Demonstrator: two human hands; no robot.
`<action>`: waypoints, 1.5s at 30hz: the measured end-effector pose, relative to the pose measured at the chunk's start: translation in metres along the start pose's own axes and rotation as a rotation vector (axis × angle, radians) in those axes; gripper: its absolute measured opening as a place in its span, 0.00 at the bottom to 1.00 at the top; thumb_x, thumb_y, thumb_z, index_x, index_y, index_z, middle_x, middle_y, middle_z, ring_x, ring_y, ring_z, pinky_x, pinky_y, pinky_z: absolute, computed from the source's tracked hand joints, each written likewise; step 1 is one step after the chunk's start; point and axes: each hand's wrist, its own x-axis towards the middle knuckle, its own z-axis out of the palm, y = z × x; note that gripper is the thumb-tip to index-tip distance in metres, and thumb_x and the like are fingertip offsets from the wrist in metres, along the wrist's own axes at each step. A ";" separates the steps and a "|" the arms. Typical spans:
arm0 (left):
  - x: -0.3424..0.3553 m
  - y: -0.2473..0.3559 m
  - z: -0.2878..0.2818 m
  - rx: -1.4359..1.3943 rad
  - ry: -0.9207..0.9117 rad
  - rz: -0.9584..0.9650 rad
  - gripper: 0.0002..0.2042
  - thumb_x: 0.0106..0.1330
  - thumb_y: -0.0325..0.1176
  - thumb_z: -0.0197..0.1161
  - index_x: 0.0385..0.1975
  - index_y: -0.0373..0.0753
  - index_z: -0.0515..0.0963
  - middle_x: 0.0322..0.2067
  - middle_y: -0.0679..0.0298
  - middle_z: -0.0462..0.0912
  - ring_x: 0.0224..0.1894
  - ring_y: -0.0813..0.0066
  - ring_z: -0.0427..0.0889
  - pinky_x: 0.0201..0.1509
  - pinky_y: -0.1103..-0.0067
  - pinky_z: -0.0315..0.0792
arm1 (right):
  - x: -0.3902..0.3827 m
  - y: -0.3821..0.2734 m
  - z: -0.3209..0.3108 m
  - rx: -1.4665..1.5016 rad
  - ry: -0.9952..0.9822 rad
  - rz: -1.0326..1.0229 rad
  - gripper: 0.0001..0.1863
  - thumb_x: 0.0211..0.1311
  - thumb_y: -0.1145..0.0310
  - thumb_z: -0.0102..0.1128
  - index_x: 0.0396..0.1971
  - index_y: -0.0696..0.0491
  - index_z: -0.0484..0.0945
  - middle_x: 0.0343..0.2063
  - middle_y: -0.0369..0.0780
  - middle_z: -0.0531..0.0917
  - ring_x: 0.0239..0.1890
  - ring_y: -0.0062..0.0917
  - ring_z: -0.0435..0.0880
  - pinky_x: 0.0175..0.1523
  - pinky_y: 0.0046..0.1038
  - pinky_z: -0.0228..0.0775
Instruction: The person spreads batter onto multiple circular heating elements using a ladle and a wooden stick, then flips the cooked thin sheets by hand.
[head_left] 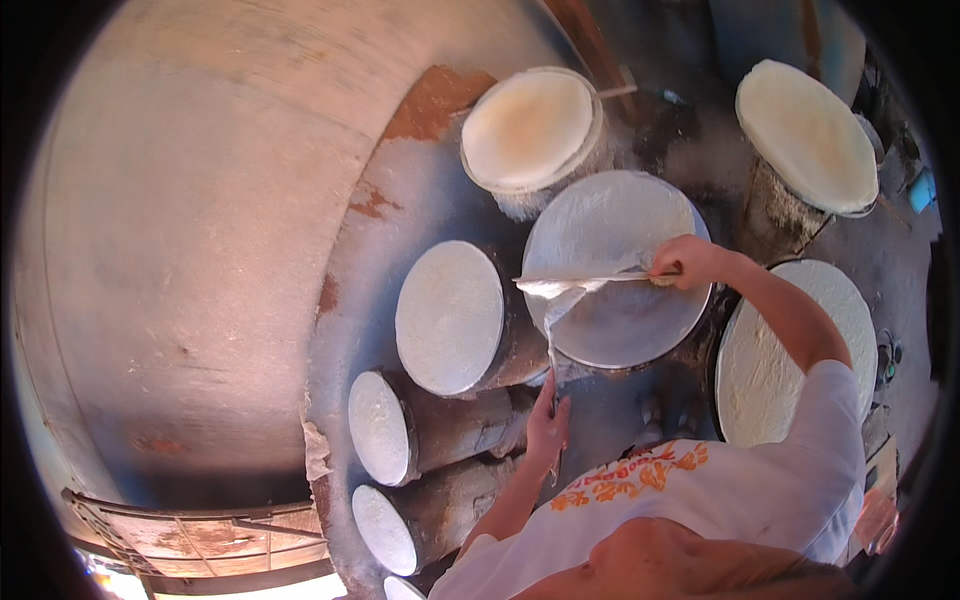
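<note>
My right hand point(690, 262) is closed round the right end of a long, flat stick point(600, 278), held level above a big round pan point(625, 215). White paste clings to the stick's left part. Below the pan's lower left rim, my left hand point(547, 425) grips the lower end of a narrow white-coated piece point(551, 335). It runs up over the rim, widens and meets the underside of the stick. I cannot tell whether it is a scraper or a strip of the paste. A thin whitish film covers the pan's surface.
Round-topped drums with white surfaces stand around: one at the back point(528, 130), one at far right point(808, 138), one at right point(795, 350), one at left point(450, 317), and several smaller ones at lower left point(380, 427). A large curved metal wall point(220, 250) fills the left side.
</note>
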 end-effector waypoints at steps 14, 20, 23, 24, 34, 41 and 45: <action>-0.030 -0.022 -0.004 0.001 -0.071 0.002 0.26 0.65 0.30 0.51 0.64 0.47 0.54 0.12 0.73 0.65 0.10 0.88 0.60 0.11 0.86 0.56 | -0.055 -0.003 -0.020 0.175 -0.005 0.204 0.23 0.27 0.78 0.61 0.34 0.53 0.80 0.27 0.37 0.79 0.28 0.24 0.77 0.34 0.25 0.70; -0.044 -0.030 -0.004 0.035 0.009 0.173 0.25 0.66 0.29 0.49 0.64 0.45 0.53 0.14 0.73 0.65 0.10 0.89 0.60 0.10 0.87 0.56 | -0.089 -0.029 -0.005 0.167 0.044 0.189 0.20 0.31 0.80 0.58 0.33 0.54 0.80 0.30 0.38 0.79 0.30 0.27 0.77 0.34 0.27 0.70; -0.005 -0.004 -0.019 -0.155 0.069 0.073 0.25 0.67 0.30 0.48 0.64 0.46 0.52 0.11 0.74 0.62 0.08 0.88 0.57 0.09 0.87 0.54 | -0.099 -0.040 0.015 0.054 0.411 0.364 0.20 0.30 0.81 0.57 0.31 0.55 0.80 0.29 0.40 0.79 0.30 0.31 0.77 0.35 0.29 0.69; 0.008 -0.005 -0.015 -0.238 0.083 0.077 0.26 0.66 0.30 0.49 0.64 0.46 0.53 0.11 0.73 0.61 0.08 0.88 0.57 0.09 0.86 0.55 | -0.099 -0.040 0.025 -0.031 0.421 0.219 0.20 0.30 0.81 0.56 0.31 0.55 0.80 0.29 0.40 0.79 0.30 0.34 0.77 0.36 0.30 0.69; -0.027 -0.008 -0.078 -0.065 -0.144 0.316 0.26 0.66 0.27 0.48 0.64 0.42 0.52 0.13 0.72 0.65 0.10 0.89 0.60 0.12 0.88 0.57 | -0.079 -0.187 0.200 0.592 0.790 0.510 0.20 0.47 0.84 0.53 0.44 0.55 0.73 0.31 0.38 0.80 0.36 0.19 0.78 0.42 0.20 0.70; -0.028 0.008 -0.134 -0.466 -0.262 0.536 0.28 0.68 0.31 0.46 0.66 0.48 0.43 0.12 0.71 0.58 0.09 0.87 0.55 0.10 0.86 0.54 | 0.118 -0.173 0.350 1.249 1.033 0.618 0.12 0.65 0.66 0.45 0.46 0.51 0.62 0.22 0.37 0.75 0.12 0.17 0.68 0.15 0.21 0.59; -0.029 -0.003 -0.169 -0.504 -0.331 0.486 0.28 0.68 0.30 0.45 0.66 0.50 0.43 0.13 0.71 0.59 0.08 0.87 0.55 0.09 0.86 0.55 | 0.069 -0.208 0.369 1.351 1.220 0.674 0.14 0.66 0.64 0.45 0.50 0.44 0.62 0.21 0.32 0.67 0.12 0.14 0.60 0.15 0.18 0.53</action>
